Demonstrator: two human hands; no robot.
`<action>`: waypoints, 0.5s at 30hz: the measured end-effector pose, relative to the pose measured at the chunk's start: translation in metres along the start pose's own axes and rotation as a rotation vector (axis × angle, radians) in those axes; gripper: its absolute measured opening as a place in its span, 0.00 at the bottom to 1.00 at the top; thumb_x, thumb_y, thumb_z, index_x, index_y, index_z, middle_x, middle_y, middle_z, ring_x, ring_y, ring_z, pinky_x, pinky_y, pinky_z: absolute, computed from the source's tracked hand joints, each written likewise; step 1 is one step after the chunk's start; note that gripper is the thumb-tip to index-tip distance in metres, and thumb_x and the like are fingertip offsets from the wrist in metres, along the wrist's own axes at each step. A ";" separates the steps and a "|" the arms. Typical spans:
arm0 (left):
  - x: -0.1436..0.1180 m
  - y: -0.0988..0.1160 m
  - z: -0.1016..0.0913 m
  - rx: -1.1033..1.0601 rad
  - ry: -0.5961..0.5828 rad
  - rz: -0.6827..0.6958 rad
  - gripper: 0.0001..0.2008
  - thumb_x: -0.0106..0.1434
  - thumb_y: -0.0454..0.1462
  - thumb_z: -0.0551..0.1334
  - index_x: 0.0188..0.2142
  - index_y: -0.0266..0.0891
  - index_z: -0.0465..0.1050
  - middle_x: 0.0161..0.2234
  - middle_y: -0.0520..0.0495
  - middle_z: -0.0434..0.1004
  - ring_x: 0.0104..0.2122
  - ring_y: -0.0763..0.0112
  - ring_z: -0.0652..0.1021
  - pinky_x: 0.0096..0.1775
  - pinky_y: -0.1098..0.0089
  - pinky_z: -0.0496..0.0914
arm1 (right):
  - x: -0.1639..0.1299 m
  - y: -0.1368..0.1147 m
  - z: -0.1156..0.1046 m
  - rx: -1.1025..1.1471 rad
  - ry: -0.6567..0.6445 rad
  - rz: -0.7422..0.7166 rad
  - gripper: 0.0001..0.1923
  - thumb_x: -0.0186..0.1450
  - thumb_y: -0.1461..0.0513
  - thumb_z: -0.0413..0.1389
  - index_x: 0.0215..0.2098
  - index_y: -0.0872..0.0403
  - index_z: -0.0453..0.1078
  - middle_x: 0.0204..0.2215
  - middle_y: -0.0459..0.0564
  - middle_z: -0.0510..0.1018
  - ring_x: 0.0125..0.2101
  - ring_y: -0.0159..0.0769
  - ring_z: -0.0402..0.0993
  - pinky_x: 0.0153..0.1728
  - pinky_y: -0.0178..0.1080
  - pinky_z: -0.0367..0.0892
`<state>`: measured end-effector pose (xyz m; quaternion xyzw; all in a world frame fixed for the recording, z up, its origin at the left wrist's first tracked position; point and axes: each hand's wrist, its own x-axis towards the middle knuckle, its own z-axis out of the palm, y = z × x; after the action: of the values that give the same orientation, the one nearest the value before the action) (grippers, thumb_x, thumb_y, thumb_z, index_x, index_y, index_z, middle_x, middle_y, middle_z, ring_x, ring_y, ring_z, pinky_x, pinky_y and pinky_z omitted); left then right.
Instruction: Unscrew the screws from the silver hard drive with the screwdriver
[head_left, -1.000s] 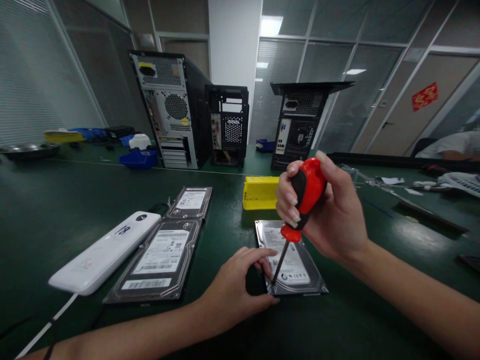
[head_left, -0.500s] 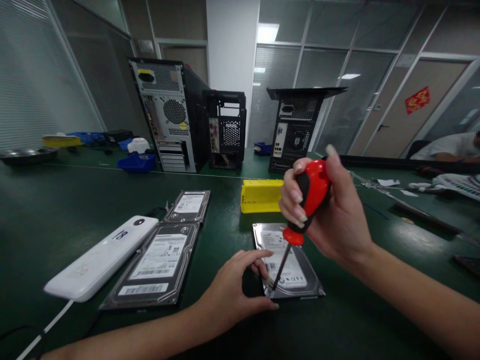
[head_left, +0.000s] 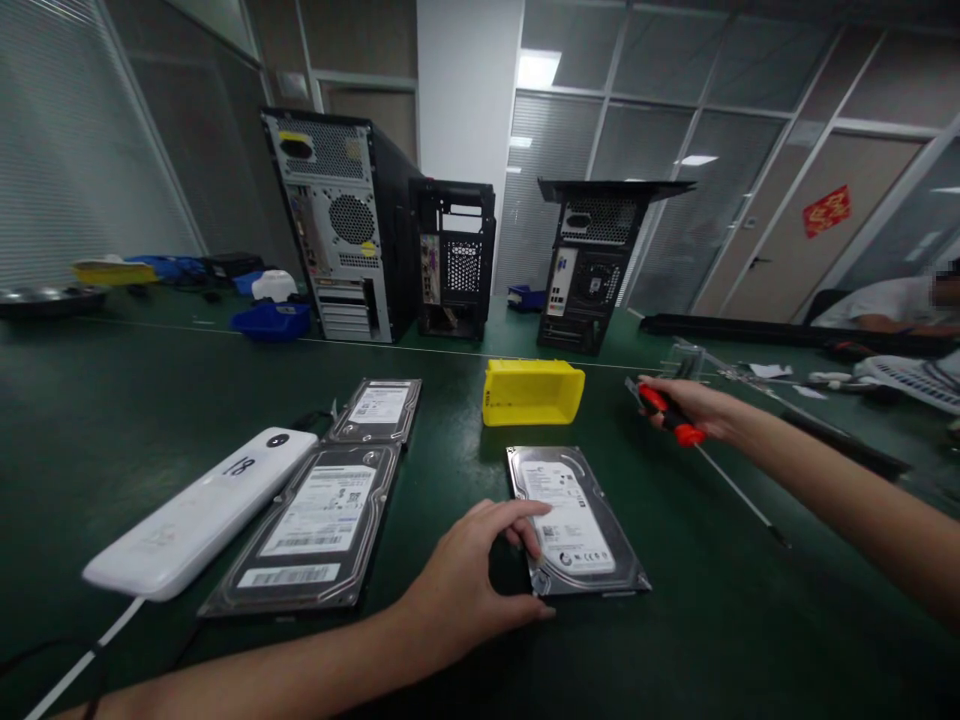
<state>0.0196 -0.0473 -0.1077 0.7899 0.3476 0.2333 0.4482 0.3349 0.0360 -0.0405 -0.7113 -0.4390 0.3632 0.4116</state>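
Note:
My left hand (head_left: 469,585) braces the near-left corner of a hard drive (head_left: 607,510), its fingers against the left side and its thumb by the front edge. The drive lies flat, white label up. Off to the right, my right hand (head_left: 686,400) is wrapped round the red and black handle of a screwdriver (head_left: 688,434). The shaft points down and toward me, away from the drive. A small grey piece (head_left: 632,391) shows by the right fingertips; what it is I cannot make out. Beyond the drive, a yellow bin (head_left: 532,395) lies with its opening toward me.
Two more hard drives (head_left: 319,515) lie at left beside a white power strip (head_left: 187,525) marked 18. Computer cases (head_left: 349,215) stand along the back. A blue bin (head_left: 271,320) is behind at left. Metal parts litter the right, where another person (head_left: 885,305) sits.
The screwdriver has left the drive's near-left corner. My right hand has carried it right and farther back, turning its shaft toward the lower right. My left hand stays at the corner.

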 end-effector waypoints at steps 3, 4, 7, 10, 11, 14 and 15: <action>0.000 -0.003 0.001 -0.017 0.016 0.030 0.33 0.46 0.33 0.72 0.52 0.43 0.67 0.39 0.52 0.75 0.41 0.64 0.72 0.45 0.64 0.62 | 0.005 0.025 0.009 -0.092 0.001 0.074 0.16 0.66 0.57 0.51 0.49 0.57 0.65 0.42 0.52 0.73 0.36 0.34 0.73 0.34 0.40 0.72; 0.000 -0.003 0.001 -0.018 0.016 0.036 0.32 0.46 0.33 0.72 0.52 0.44 0.67 0.38 0.52 0.76 0.41 0.64 0.72 0.46 0.64 0.62 | 0.006 0.029 0.012 -0.123 -0.004 0.074 0.17 0.66 0.57 0.51 0.50 0.56 0.65 0.44 0.53 0.72 0.38 0.35 0.72 0.37 0.42 0.72; 0.001 -0.002 0.000 -0.005 0.004 0.035 0.32 0.47 0.35 0.71 0.52 0.44 0.67 0.37 0.53 0.77 0.41 0.64 0.72 0.47 0.62 0.61 | 0.008 0.035 0.018 -0.241 -0.023 0.033 0.17 0.66 0.57 0.51 0.51 0.56 0.64 0.46 0.54 0.71 0.41 0.36 0.72 0.39 0.44 0.71; 0.001 0.002 -0.002 0.005 -0.011 0.014 0.31 0.48 0.34 0.71 0.52 0.43 0.67 0.36 0.53 0.78 0.41 0.63 0.72 0.47 0.62 0.60 | 0.012 0.039 0.022 -0.389 -0.041 -0.058 0.17 0.66 0.58 0.52 0.51 0.56 0.63 0.46 0.53 0.71 0.40 0.36 0.72 0.38 0.43 0.71; 0.001 0.003 -0.002 0.003 -0.018 0.009 0.31 0.48 0.34 0.71 0.52 0.42 0.67 0.37 0.52 0.78 0.41 0.63 0.73 0.47 0.62 0.61 | 0.013 0.041 0.023 -0.436 -0.050 -0.094 0.17 0.65 0.59 0.53 0.51 0.56 0.63 0.46 0.53 0.71 0.40 0.36 0.72 0.37 0.42 0.71; 0.001 0.003 -0.002 -0.009 -0.023 0.009 0.31 0.48 0.34 0.71 0.52 0.41 0.67 0.36 0.52 0.78 0.41 0.63 0.73 0.47 0.61 0.61 | 0.015 0.045 0.026 -0.564 -0.068 -0.213 0.16 0.65 0.58 0.53 0.50 0.56 0.64 0.45 0.53 0.71 0.39 0.35 0.72 0.37 0.42 0.71; 0.001 0.002 -0.001 -0.012 -0.016 0.015 0.31 0.47 0.34 0.71 0.52 0.41 0.67 0.36 0.52 0.78 0.41 0.63 0.72 0.47 0.62 0.61 | 0.016 0.046 0.027 -0.603 -0.069 -0.256 0.16 0.65 0.58 0.53 0.50 0.56 0.64 0.45 0.53 0.71 0.39 0.35 0.71 0.38 0.42 0.71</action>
<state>0.0202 -0.0465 -0.1058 0.7916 0.3366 0.2325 0.4540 0.3322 0.0448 -0.0951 -0.7274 -0.6264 0.1859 0.2098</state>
